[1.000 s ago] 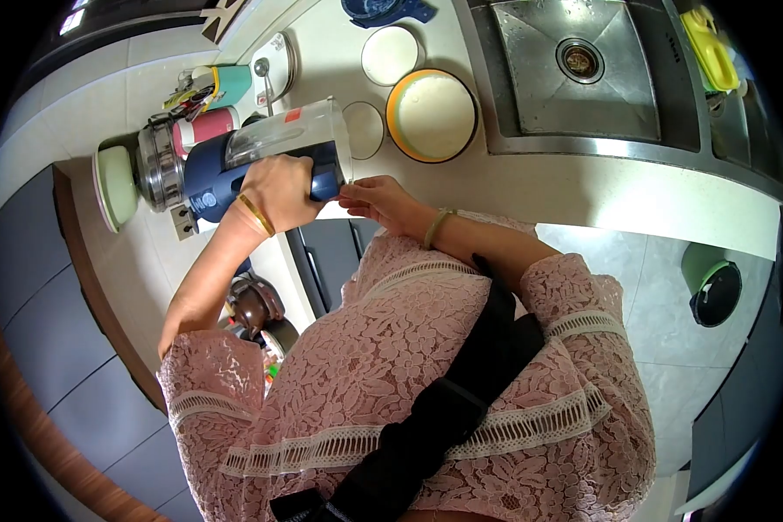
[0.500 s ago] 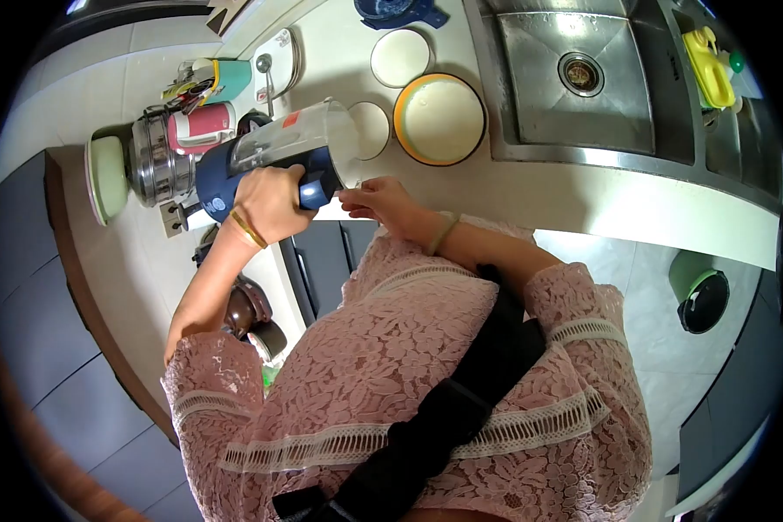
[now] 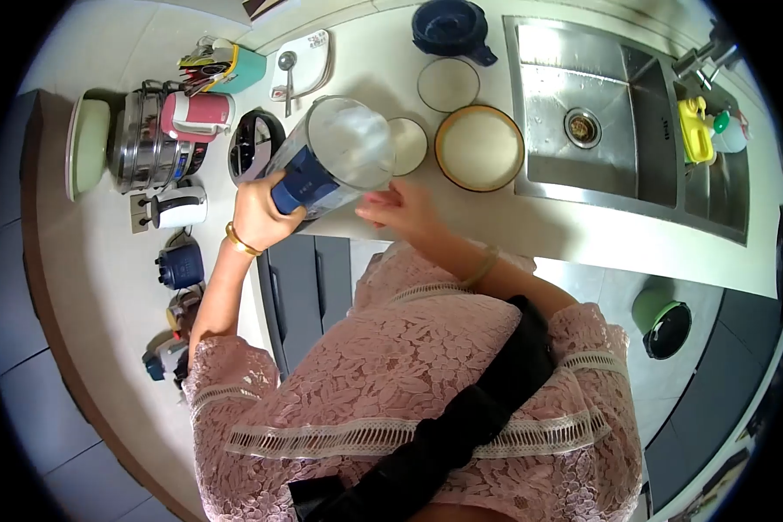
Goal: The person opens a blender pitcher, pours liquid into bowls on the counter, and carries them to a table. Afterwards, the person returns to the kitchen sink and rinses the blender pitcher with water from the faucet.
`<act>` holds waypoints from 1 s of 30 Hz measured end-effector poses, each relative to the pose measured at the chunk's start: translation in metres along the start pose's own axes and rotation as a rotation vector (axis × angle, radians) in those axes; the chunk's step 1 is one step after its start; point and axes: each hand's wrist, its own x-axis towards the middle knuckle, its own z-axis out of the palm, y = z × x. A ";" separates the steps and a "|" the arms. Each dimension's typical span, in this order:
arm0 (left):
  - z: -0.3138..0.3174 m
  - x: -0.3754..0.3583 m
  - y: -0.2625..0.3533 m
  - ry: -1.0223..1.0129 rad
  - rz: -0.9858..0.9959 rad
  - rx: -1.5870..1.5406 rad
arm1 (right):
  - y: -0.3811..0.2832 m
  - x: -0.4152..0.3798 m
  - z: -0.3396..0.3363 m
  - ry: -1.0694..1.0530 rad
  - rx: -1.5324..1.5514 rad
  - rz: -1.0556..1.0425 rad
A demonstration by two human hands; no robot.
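Observation:
My left hand (image 3: 265, 216) is wrapped round the blue handle of a clear blender jug (image 3: 350, 143), whose wide mouth tilts toward me. White residue coats the inside of the jug. Close to the jug's rim is my right hand (image 3: 400, 209), blurred, with its fingers bent; whether they hold anything is not visible. Beyond it on the counter stand a small white bowl (image 3: 407, 146), an orange-rimmed bowl of pale contents (image 3: 478, 148) and another round white dish (image 3: 448, 84).
A dark blue lid-like part (image 3: 451, 30) lies behind the bowls. The steel sink (image 3: 583, 104) is at the right. On the left are a plate with a spoon (image 3: 317, 65), a pink appliance (image 3: 196, 116), steel pots (image 3: 139, 139) and a white kettle (image 3: 179, 207).
The jug has turned upright, so its mouth now faces the camera more. My left hand has shifted lower on it. My head view has moved, showing more of the left counter.

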 end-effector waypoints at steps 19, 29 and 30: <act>0.084 -0.020 -0.057 0.732 -0.217 -1.138 | -0.002 -0.058 -0.032 0.151 -0.196 0.009; 0.127 -0.005 -0.066 0.897 -0.186 -1.254 | -0.004 -0.078 -0.041 0.414 -0.199 0.063; 0.134 -0.005 -0.069 0.931 -0.195 -1.285 | -0.004 -0.077 -0.039 0.429 -0.201 0.066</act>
